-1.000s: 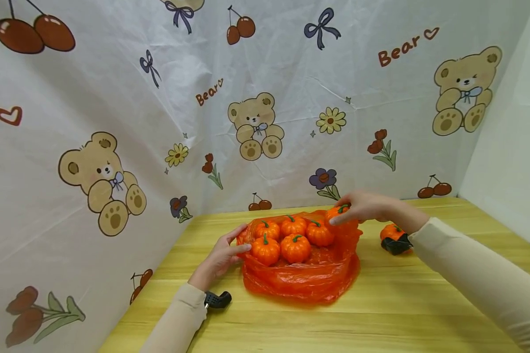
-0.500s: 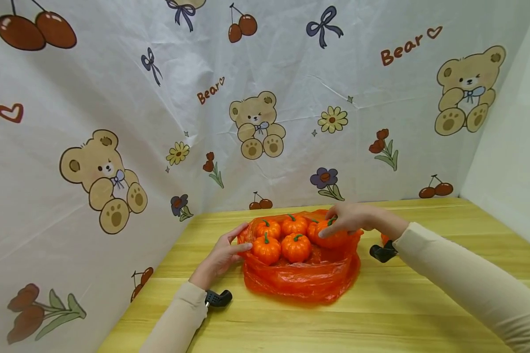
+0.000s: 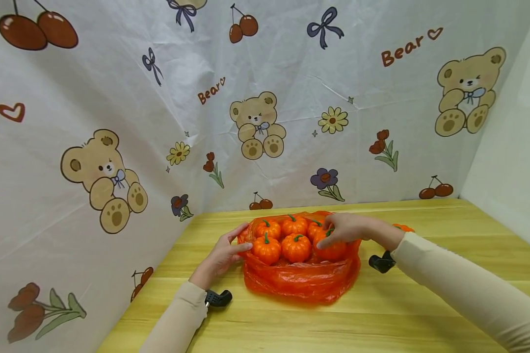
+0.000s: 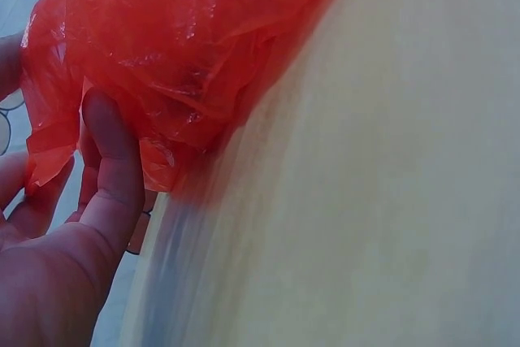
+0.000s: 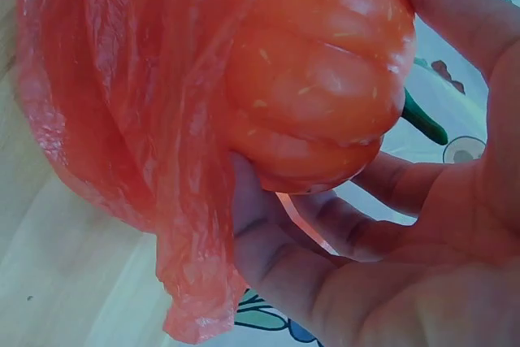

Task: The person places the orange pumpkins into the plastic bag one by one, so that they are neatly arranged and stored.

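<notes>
A thin red plastic bag sits on the table with its mouth spread wide. Several small orange pumpkins with green stems fill its left and back parts. My left hand holds the bag's left edge, thumb over the rim; the left wrist view shows the crumpled film between thumb and fingers. At the bag's right side, my right hand grips another pumpkin from above, low inside the mouth. Seen from the right wrist, this pumpkin lies among my fingers, its left side behind the film.
One more orange pumpkin rests on the wooden table to the right, mostly hidden by my right sleeve. Black wrist-camera pieces stick out at both wrists. A bear-printed sheet hangs behind and to the left.
My right hand has lowered the pumpkin from the bag's back right rim down and slightly left into the right side of the bag. The left hand keeps its hold in place.
</notes>
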Available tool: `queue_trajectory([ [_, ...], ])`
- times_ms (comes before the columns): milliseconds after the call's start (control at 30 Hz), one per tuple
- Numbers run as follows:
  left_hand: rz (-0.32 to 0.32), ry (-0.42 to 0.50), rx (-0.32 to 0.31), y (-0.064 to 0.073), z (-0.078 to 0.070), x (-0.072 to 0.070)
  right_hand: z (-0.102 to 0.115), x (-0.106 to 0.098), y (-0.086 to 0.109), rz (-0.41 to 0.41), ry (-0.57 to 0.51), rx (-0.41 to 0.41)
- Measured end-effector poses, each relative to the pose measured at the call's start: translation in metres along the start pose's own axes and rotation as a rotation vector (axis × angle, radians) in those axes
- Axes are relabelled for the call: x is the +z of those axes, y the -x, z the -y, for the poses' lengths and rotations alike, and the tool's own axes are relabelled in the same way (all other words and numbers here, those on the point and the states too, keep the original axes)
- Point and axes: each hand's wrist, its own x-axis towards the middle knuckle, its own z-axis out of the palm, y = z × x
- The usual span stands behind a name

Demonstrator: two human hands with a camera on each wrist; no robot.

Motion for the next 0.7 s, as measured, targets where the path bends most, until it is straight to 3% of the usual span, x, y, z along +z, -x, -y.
queue_trajectory([
  [367, -0.002, 0.000, 0.009, -0.001, -0.001, 0.001, -0.004, 0.016, 0.001, -0.080, 0.199, -0.093],
  [700, -0.002, 0.018, 0.000, 0.000, 0.000, -0.001, -0.006, 0.001, 0.005, -0.086, 0.088, -0.109],
])
